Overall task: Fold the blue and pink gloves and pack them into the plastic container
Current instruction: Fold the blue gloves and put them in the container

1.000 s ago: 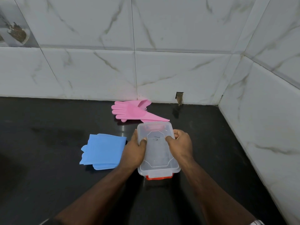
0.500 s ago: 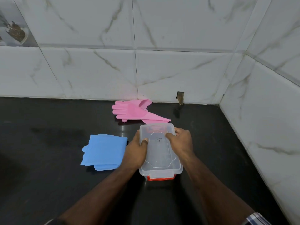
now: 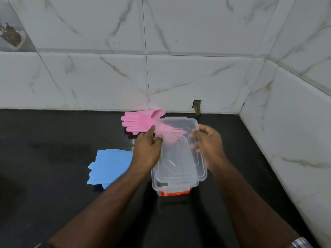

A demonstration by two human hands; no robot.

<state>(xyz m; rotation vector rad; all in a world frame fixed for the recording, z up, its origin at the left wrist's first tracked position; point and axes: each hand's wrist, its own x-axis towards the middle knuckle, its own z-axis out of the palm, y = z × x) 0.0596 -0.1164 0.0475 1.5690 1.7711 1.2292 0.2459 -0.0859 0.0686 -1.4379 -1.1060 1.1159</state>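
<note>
**A:** What is the biggest thing here?

**B:** A white marble-patterned tiled wall (image 3: 179, 77) runs behind both hands and turns a corner beyond the right hand. Below it, a glossy black counter (image 3: 53, 176) spreads under everything.

**A:** And the container?

**B:** A clear plastic container (image 3: 177, 181) sits on the counter between the two hands, with an orange-red clip (image 3: 176, 192) at the end nearest the wrists. Its clear lid (image 3: 180, 151) is tilted, the far end raised above the box.

**A:** What are the hands doing?

**B:** The left hand (image 3: 147, 153) is at the lid's left edge, thumb on the lid's top and fingers reaching toward the pink gloves; its fingers curl at the rim and appear to grip it. The right hand (image 3: 208, 145) is at the lid's right edge, fingers bent toward it, but motion blur hides the contact, so I cannot tell whether it grips.

**A:** Where are the gloves?

**B:** The blue gloves (image 3: 109, 167) lie folded flat on the counter just left of the left wrist. The pink gloves (image 3: 139, 121) lie beyond the left fingertips, near the wall, unfolded, partly seen through the raised lid.

**A:** Any writing?

**B:** A faint mark shows through the plastic, too blurred to read. A small dark notch (image 3: 197, 106) sits in the wall beyond the right hand.
</note>
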